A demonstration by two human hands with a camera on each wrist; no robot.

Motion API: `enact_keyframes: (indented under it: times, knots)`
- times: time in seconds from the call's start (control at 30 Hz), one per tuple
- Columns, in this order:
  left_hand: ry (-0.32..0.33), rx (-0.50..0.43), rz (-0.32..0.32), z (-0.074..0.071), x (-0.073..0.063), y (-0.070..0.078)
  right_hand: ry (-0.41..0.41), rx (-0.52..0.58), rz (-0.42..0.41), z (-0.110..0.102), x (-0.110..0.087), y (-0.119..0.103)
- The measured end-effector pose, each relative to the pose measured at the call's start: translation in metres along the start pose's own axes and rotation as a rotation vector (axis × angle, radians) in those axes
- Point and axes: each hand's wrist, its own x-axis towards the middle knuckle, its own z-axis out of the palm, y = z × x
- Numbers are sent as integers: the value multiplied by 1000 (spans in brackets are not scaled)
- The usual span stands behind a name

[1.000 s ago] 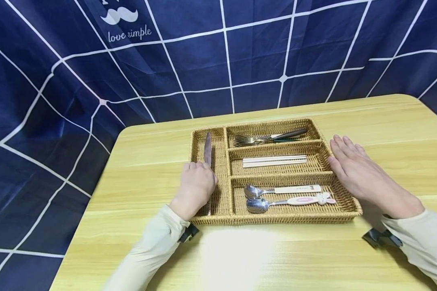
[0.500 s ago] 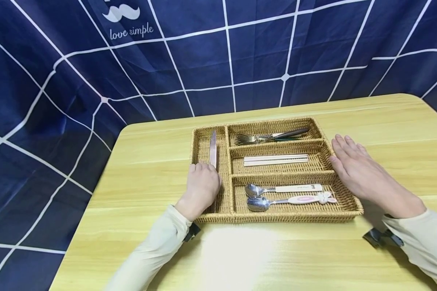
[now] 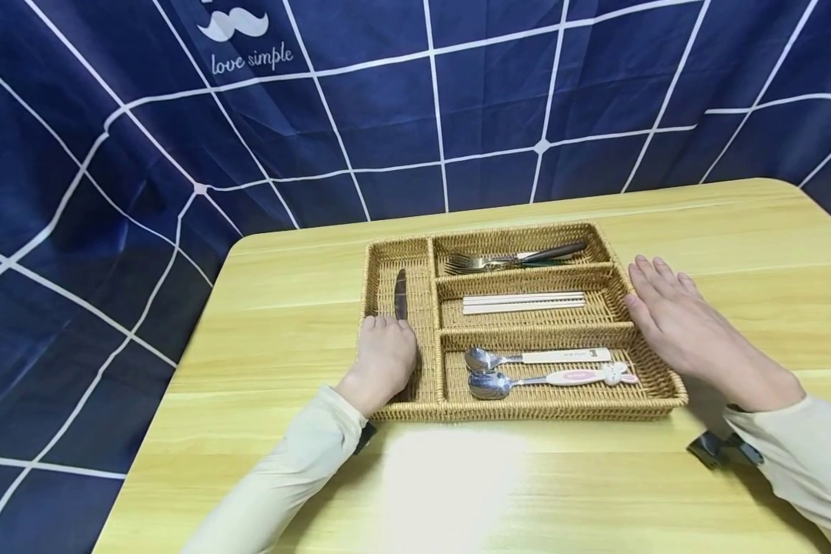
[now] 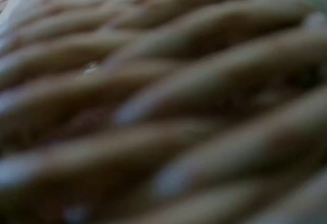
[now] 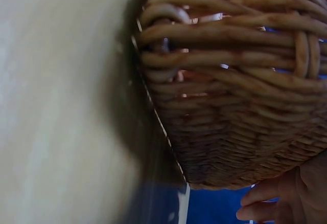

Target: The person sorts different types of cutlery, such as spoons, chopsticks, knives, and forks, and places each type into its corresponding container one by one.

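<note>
A wicker cutlery tray lies on the table, split into a long left compartment and three stacked ones on the right. My left hand reaches into the left compartment with curled fingers and grips a table knife. Its blade points to the far side; the hand hides its handle. Against the tray's right outer wall my right hand rests with straight fingers. The right wrist view shows that woven wall with my fingers beside it. In the left wrist view only blurred wicker fills the frame.
Forks lie in the far right compartment, pale chopsticks in the middle one. Nearest are a white-handled spoon and a rabbit-handled spoon. A blue gridded cloth hangs behind the wooden table.
My left hand and the knife shifted right, then slightly back toward me and left, so the knife's tip sits nearer and the blade shows darker. The right hand stays on the tray wall.
</note>
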Motion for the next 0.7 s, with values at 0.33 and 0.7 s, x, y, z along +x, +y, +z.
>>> enact_keyframes:
  times: [0.33, 0.7]
  knots:
    - [30, -85, 34, 9, -1, 2, -16, 21, 13, 1, -1, 0]
    - [6, -187, 62, 8, 3, 1, -5, 19, 12, 1, 0, 0]
